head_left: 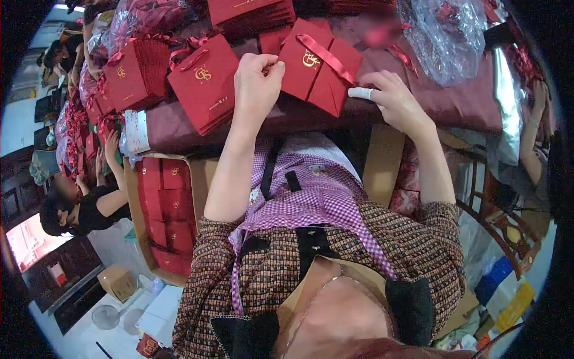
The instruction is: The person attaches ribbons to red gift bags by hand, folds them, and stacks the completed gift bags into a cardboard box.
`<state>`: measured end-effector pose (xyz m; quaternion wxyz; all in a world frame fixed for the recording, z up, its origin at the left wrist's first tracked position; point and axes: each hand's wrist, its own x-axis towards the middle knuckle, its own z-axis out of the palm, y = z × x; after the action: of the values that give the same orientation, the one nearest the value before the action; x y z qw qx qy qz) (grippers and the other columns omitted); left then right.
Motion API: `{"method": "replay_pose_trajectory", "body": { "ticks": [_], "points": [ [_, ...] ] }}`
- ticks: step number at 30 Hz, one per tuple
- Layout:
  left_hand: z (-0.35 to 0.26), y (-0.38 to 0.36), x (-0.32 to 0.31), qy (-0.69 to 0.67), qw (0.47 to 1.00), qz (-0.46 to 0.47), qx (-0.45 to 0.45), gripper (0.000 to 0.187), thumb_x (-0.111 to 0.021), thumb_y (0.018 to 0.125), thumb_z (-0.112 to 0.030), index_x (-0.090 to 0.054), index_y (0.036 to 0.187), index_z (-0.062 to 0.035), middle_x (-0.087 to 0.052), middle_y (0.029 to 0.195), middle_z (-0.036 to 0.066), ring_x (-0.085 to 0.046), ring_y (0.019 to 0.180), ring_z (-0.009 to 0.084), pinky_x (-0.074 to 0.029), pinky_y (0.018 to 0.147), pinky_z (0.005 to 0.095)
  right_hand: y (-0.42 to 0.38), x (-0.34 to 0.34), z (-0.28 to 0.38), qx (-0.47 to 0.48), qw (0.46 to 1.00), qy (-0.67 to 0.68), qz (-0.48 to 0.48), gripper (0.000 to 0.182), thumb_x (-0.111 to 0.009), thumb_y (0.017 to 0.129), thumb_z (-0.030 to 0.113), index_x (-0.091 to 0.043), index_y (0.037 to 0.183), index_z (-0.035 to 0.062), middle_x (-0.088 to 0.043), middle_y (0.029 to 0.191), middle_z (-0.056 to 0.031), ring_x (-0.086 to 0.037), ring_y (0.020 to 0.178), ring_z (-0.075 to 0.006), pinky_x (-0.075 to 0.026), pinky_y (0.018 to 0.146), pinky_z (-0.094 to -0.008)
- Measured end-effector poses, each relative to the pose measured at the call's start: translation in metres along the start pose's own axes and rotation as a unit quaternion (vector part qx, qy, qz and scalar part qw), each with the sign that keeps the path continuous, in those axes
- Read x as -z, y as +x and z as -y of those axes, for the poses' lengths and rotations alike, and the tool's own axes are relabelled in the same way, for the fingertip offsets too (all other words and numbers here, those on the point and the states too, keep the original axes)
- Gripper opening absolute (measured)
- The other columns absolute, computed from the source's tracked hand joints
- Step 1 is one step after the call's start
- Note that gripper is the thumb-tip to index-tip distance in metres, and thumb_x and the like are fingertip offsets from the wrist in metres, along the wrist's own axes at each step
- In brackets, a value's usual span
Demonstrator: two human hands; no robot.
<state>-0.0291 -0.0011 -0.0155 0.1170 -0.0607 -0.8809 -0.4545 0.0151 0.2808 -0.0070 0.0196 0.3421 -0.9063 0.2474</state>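
Note:
A red gift bag with a gold monogram and a shiny red ribbon across it lies tilted at the table's near edge. At the bag's left side, my left hand is closed in a pinch; what sits between its fingertips is too small to make out. My right hand is at the bag's right edge, thumb and bent fingers closed about it. A white cover wraps one of its digits. Left of my left hand lies a stack of similar red bags with ribbon handles.
More red bags stand in a stack to the left and in a pile at the back. Clear plastic wrap lies at back right. Below the table, a cardboard box holds red packages. Another person works at the left.

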Motion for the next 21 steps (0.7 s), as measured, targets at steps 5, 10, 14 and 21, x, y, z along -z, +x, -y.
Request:
{"method": "replay_pose_trajectory", "body": {
  "ticks": [5, 10, 14, 21],
  "points": [
    [0.005, 0.002, 0.000, 0.010, 1.000, 0.007, -0.002, 0.022, -0.068, 0.079, -0.015, -0.067, 0.094, 0.0015, -0.063, 0.085, 0.009, -0.059, 0.074, 0.0147, -0.046, 0.068, 0.0268, -0.008, -0.008, -0.009, 0.016, 0.998, -0.004, -0.067, 0.027, -0.057, 0.073, -0.004, -0.064, 0.097, 0.0075, -0.059, 0.097, -0.0108, -0.055, 0.094, -0.0306, -0.044, 0.083, -0.0391],
    [-0.001, 0.001, 0.009, -0.005, 1.000, 0.020, -0.017, 0.015, -0.063, 0.079, -0.009, -0.066, 0.089, 0.0012, -0.060, 0.086, 0.015, -0.060, 0.081, 0.0271, -0.048, 0.074, 0.0353, -0.002, -0.001, -0.007, -0.027, 0.991, 0.105, -0.078, 0.017, -0.064, 0.074, 0.000, -0.061, 0.090, 0.0053, -0.058, 0.095, -0.0121, -0.055, 0.096, -0.0300, -0.044, 0.084, -0.0366],
    [-0.006, 0.003, 0.015, -0.007, 0.999, 0.034, -0.003, 0.016, -0.062, 0.079, -0.010, -0.067, 0.091, 0.0007, -0.060, 0.088, 0.015, -0.061, 0.084, 0.0265, -0.048, 0.074, 0.0336, 0.012, 0.008, 0.006, -0.014, 0.981, 0.102, -0.164, 0.016, -0.065, 0.077, 0.004, -0.060, 0.091, 0.0053, -0.057, 0.108, -0.0114, -0.053, 0.105, -0.0294, -0.042, 0.091, -0.0368],
    [-0.009, 0.004, 0.018, 0.002, 0.999, 0.041, 0.007, 0.020, -0.065, 0.080, -0.013, -0.068, 0.094, 0.0014, -0.066, 0.082, 0.006, -0.059, 0.075, 0.0116, -0.046, 0.070, 0.0262, 0.038, -0.026, 0.036, -0.012, 0.881, 0.428, -0.202, 0.012, -0.058, 0.086, 0.001, -0.057, 0.097, 0.0004, -0.060, 0.104, -0.0108, -0.059, 0.095, -0.0152, -0.048, 0.081, -0.0286]
  ]
}}
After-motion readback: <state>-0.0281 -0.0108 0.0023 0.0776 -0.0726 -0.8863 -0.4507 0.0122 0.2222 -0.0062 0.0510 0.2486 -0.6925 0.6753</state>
